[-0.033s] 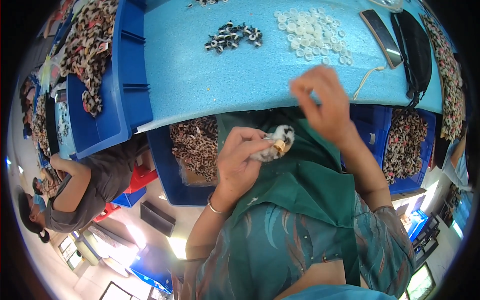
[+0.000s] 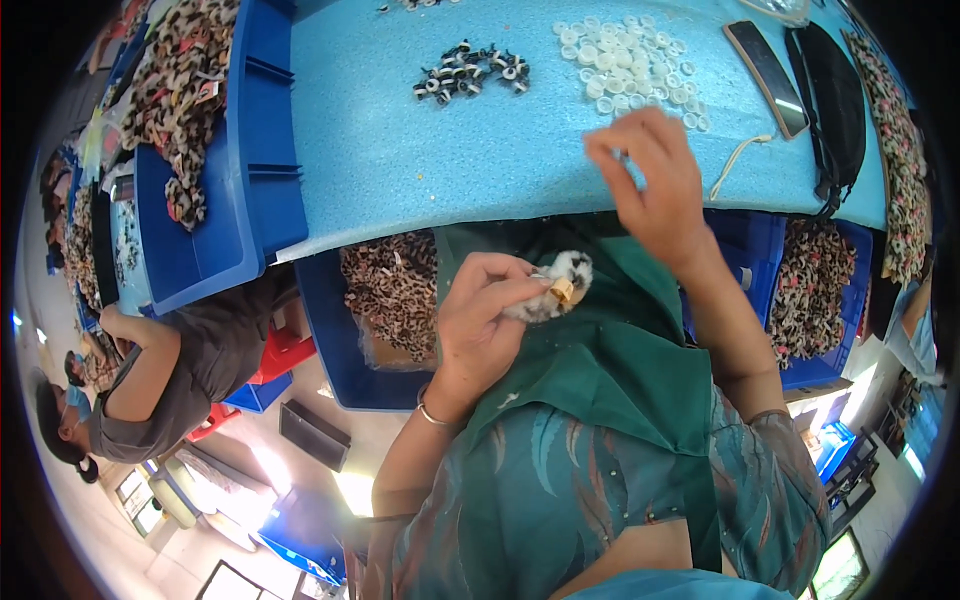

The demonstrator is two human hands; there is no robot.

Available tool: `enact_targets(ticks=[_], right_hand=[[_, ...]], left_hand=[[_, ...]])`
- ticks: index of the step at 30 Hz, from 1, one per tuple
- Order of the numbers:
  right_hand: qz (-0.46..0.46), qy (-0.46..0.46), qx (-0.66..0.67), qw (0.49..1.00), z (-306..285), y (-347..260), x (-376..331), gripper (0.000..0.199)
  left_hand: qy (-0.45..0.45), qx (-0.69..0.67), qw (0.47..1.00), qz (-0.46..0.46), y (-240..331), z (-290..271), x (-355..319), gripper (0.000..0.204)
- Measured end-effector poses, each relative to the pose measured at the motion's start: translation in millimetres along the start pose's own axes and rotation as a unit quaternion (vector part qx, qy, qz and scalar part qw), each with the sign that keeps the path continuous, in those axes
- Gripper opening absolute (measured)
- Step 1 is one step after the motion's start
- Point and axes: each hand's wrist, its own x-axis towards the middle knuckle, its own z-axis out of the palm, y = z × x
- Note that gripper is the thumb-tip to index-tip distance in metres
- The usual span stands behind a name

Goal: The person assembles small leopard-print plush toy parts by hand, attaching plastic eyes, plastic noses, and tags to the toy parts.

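Left hand (image 2: pixel 483 318) pinches the fluffy piece (image 2: pixel 547 305) at its 2 o'clock; right hand (image 2: pixel 655 190) half-curled, thumb parted, so a low sweep could scatter loose clear caps (image 2: pixel 625 62) at its 12.

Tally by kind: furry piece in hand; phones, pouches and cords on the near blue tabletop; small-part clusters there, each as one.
Furry piece in the left hand: 1
Phone: 1
Black pouch: 1
Pale cord: 1
Translucent caps: 1 cluster
Black-and-white parts: 2 clusters, one cut by the top edge
Total: 7
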Motion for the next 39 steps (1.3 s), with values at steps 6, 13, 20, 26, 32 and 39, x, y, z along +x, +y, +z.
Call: enact_targets(ticks=[6,13,20,26,32,39], right_hand=[[-0.099,-0.006,-0.150,0.984,32.9,30.2,46.1,0.006],[-0.110,-0.077,-0.177,0.975,-6.7,45.5,38.9,0.010],[-0.091,-0.133,-0.200,0.966,-9.7,43.8,23.4,0.014],[-0.072,-0.127,-0.170,0.975,-10.3,44.4,24.4,0.011],[-0.070,-0.143,-0.171,0.972,-12.0,50.5,23.2,0.011],[-0.062,-0.175,-0.163,0.969,-15.4,55.0,20.0,0.015]], left_hand=[[-0.008,0.025,0.999,-0.029,-0.5,-2.3,-0.2,0.040],[0.045,0.016,0.999,0.013,-13.7,-3.8,-6.2,0.034],[0.032,0.008,0.999,0.035,-15.3,2.5,-1.4,0.034],[0.031,0.025,0.999,0.037,-15.5,3.9,-6.7,0.035],[0.034,0.032,0.998,0.043,-11.8,3.8,-9.5,0.036],[0.026,0.041,0.998,0.048,-7.4,6.6,-11.4,0.036]])
